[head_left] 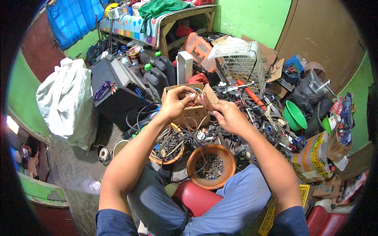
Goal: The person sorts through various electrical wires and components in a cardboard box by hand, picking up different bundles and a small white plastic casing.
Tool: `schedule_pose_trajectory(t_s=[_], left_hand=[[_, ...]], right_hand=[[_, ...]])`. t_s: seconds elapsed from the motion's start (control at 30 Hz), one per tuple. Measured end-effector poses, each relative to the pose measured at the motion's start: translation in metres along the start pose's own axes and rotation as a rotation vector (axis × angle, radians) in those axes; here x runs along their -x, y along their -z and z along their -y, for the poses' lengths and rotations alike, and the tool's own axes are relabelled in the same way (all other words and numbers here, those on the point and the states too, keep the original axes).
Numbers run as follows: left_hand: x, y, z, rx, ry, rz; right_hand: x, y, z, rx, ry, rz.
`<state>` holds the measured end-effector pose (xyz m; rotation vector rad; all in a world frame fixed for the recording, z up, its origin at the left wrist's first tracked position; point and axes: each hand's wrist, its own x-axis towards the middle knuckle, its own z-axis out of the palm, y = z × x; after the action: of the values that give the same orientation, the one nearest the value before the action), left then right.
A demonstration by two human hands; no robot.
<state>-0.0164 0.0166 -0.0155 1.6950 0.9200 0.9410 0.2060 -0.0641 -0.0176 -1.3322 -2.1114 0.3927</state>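
Handling of the brown cable point(206, 103) seems in hand: the left hand point(176, 103) and right hand point(232, 117) both pinch it, over the cardboard box point(191, 117), beyond the near bowl point(191, 167). The next move likely calls for 1 steady right-hand pinch while the left fingers work.

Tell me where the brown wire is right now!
In the head view, the brown wire is near the middle, between the left hand and the right hand, by the open cardboard box.
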Motion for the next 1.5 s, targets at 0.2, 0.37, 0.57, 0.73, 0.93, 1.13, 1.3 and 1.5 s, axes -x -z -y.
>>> schedule_pose_trajectory(t_s=[0.2, 0.37, 0.57, 0.73, 0.93, 1.13, 1.3, 1.5], left_hand=[[0.005, -0.005, 0.001, -0.081, -0.048, 0.067], [0.002, -0.009, 0.013, 0.040, -0.067, 0.107], [-0.001, -0.005, 0.005, 0.411, 0.255, 0.177], [0.009, -0.023, 0.009, -0.378, -0.253, 0.090], [0.005, -0.027, -0.003, -0.374, -0.176, 0.099], [-0.003, -0.023, 0.016, -0.156, -0.196, -0.056], [0.005, -0.022, 0.007, -0.233, -0.116, -0.014], [0.010, -0.026, -0.003, -0.341, -0.168, 0.031]], right_hand=[[-0.007, -0.009, 0.003, -0.033, -0.003, -0.001], [-0.009, -0.014, 0.004, -0.071, -0.044, 0.022], [-0.003, -0.008, 0.005, 0.203, -0.081, 0.050], [-0.004, -0.006, 0.016, 0.430, -0.052, 0.139], [-0.003, -0.008, 0.015, 0.641, 0.085, -0.055], [-0.007, -0.014, 0.025, 0.657, 0.166, -0.173], [-0.007, -0.014, 0.024, 0.763, 0.215, -0.198], [-0.006, -0.003, 0.026, 0.396, 0.101, -0.101]])
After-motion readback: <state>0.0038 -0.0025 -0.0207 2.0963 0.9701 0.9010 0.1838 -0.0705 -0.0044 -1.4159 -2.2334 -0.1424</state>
